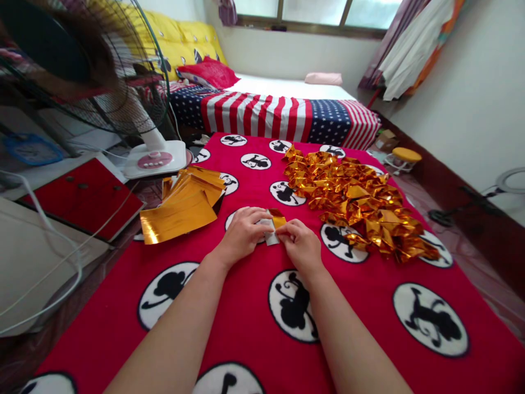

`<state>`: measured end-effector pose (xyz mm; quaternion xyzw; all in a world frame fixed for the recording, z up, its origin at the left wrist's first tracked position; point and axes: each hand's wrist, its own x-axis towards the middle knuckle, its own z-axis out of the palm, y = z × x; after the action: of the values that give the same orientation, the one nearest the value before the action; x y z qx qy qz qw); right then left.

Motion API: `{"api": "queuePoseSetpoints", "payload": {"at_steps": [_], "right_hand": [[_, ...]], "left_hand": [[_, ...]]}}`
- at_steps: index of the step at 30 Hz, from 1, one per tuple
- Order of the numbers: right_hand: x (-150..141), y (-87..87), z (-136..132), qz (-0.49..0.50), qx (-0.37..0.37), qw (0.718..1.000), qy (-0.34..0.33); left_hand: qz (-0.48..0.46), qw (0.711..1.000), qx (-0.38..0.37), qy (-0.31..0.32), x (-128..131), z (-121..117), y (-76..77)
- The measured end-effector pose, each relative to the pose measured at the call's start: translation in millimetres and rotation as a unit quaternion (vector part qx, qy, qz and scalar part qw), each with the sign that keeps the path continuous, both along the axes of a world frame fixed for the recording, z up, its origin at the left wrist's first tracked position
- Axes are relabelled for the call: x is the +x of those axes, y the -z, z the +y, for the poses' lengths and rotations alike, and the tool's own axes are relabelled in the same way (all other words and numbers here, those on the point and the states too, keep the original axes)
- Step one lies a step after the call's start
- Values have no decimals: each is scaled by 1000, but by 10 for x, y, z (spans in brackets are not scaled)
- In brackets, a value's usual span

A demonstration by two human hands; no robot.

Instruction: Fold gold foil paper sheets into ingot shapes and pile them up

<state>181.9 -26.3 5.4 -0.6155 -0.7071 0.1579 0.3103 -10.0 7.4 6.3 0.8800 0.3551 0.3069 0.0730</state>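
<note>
A small piece of gold foil paper (279,219), partly folded with its whitish back showing, lies on the red cloth between my hands. My left hand (245,232) has its fingers closed on the paper's left side. On the right edge, my right hand (301,243) pinches the same paper between thumb and forefinger. Some of the paper is hidden under my fingers. To the left sits a fanned stack of flat gold foil sheets (180,216). Many folded gold foil pieces (353,197) are heaped in rows on the right.
The table is covered with a red cloth (246,306) printed with white circles. A standing fan (156,153) is at the left, beside a red panel (86,197). Behind the table is a bed (270,115). A yellow stool (406,155) and a ring light (511,178) stand on the right.
</note>
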Motion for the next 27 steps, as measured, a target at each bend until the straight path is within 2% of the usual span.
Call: {"api": "queuePoseSetpoints", "payload": {"at_steps": [5,12,20,23,27], "right_hand": [[4,33,23,26,11,999,25],[39,41,37,47,3,999,3],[7,60,4,76,10,997,13],[-5,53,-3,69,-1,997,20],[19,43,12,66,-32,997,-7]], "left_hand": [[8,1000,5,5,-8,-4,-4],[19,1000,2,13,35,-41,-17],[14,996,-62,55,47,-39,11],[-14,994,-85,63,55,-23,38],[-67,989,-117,66,83,-24,43]]}}
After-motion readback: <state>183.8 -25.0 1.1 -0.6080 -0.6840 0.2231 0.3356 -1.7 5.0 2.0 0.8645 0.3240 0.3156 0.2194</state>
